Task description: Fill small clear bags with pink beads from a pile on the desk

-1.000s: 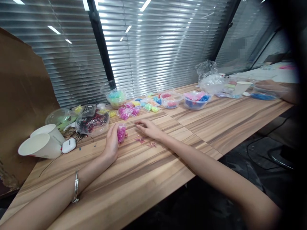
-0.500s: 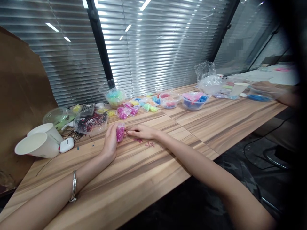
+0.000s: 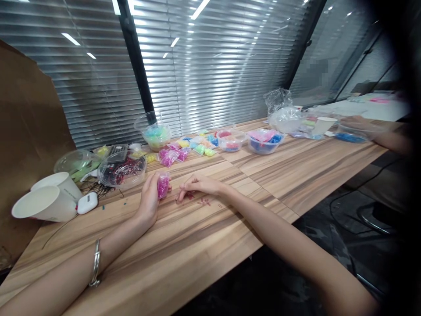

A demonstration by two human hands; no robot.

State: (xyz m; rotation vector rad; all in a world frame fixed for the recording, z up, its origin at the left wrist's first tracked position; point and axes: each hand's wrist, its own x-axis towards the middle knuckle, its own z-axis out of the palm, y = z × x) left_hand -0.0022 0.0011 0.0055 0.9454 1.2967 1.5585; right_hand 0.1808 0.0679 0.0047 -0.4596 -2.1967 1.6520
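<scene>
A small clear plastic bag (image 3: pixel 163 186) of magenta pieces is held upright in my left hand (image 3: pixel 149 197), the fingers wrapped behind it. To the right of the bag, my right hand (image 3: pixel 199 186) bends down with its fingertips drawn together at the tabletop. Whatever those fingertips may pinch is too small to make out. Loose pinkish-red bits (image 3: pixel 204 201) lie on the wooden table (image 3: pixel 184 245) beside and under my right hand. Beyond my left hand lie more magenta bags (image 3: pixel 169 156).
Clear bowls line the back: one of blue-green bags (image 3: pixel 157 135), one of red items (image 3: pixel 230 141), one of pink and blue bags (image 3: pixel 265 142). Left are a bowl of dark wires (image 3: pixel 122 170), paper cups (image 3: pixel 46 204) and a white earphone case (image 3: pixel 87 203). Another person's arm (image 3: pixel 391 138) is far right.
My right hand has drawn away from the bag, slightly right, and its fingertips now point down at the table. My left hand still holds the bag.
</scene>
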